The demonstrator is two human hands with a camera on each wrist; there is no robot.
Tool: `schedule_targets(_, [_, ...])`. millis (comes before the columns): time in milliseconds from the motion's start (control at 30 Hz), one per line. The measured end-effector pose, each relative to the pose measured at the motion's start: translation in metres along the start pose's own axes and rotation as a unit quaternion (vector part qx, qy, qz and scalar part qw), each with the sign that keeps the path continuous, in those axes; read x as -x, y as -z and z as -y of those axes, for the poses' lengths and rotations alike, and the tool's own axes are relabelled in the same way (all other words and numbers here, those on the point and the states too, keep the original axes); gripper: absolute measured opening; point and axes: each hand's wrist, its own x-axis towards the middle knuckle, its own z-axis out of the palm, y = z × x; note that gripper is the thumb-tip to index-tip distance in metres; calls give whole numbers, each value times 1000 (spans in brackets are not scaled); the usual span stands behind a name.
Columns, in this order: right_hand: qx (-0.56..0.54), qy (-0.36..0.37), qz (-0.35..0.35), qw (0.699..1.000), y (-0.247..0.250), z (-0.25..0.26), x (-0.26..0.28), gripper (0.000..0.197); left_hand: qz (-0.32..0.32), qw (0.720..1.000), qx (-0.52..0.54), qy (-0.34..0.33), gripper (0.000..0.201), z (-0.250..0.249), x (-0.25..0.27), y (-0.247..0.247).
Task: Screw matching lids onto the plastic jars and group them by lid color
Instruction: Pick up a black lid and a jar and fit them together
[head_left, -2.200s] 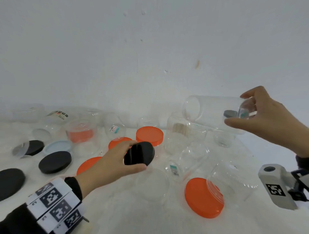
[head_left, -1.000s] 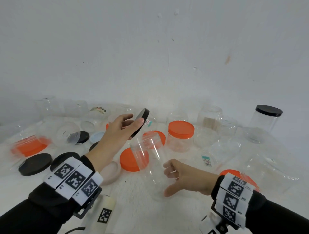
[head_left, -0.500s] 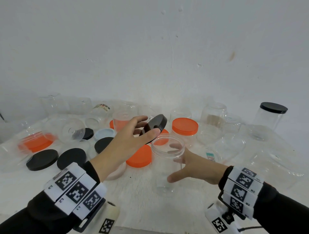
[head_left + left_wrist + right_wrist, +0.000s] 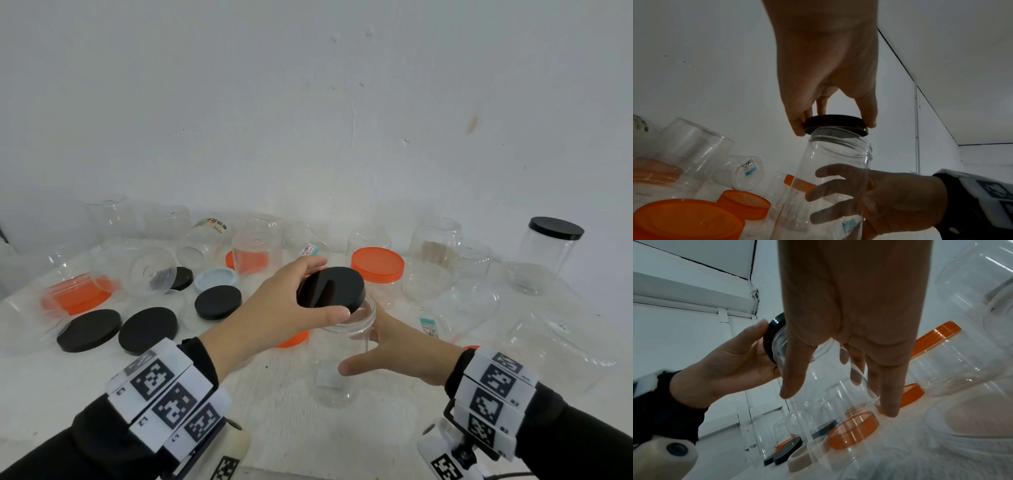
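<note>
A tall clear jar (image 4: pixel 337 370) stands upright at the middle of the white table. My right hand (image 4: pixel 394 353) wraps round its side, fingers behind and thumb in front; the fingers (image 4: pixel 830 186) show through the plastic. My left hand (image 4: pixel 274 308) grips a black lid (image 4: pixel 330 289) by its rim from above. The lid sits tilted on the jar's mouth, its right edge lower. In the left wrist view the black lid (image 4: pixel 835 124) rests over the threaded neck of the jar (image 4: pixel 840 155). The right wrist view shows the same lid (image 4: pixel 772 331) in my left hand (image 4: pixel 731 366).
Three loose black lids (image 4: pixel 148 329) lie at the left, with a pale blue lid (image 4: pixel 216 279) behind them. An orange-lidded jar (image 4: pixel 376 265) stands behind my hands and a black-lidded jar (image 4: pixel 548 253) at the far right. Several clear jars crowd the wall side.
The right hand set the jar upright on the table and keeps hold of it. The left hand carried the black lid right and down onto the jar's mouth.
</note>
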Motion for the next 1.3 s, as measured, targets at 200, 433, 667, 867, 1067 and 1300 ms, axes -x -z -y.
schedule_targets(200, [-3,8,7,1000,-1,3,1,106,13,999,-34,-1,78,-1,1,-3])
schedule_targets(433, [-6,7,14,1000,0,2,2,101,26,997,-66,-14,83,-5,-3,-11])
schedule_targets(667, [-8,-6,12,1000,0,4,2,98,31,996,-82,-21,89,-4,-9,-10])
schedule_targets(867, [11,-19,7,1000,1,4,1,103,20,997,-69,-18,92,-1,-9,-12])
schedule_targets(1067, [44,-36,10,998,9,12,7,116,36,999,20,8,111,7,-2,-12])
schedule_targets(1300, [72,9,-3,997,42,51,19,106,67,993,79,53,95,23,2,-19])
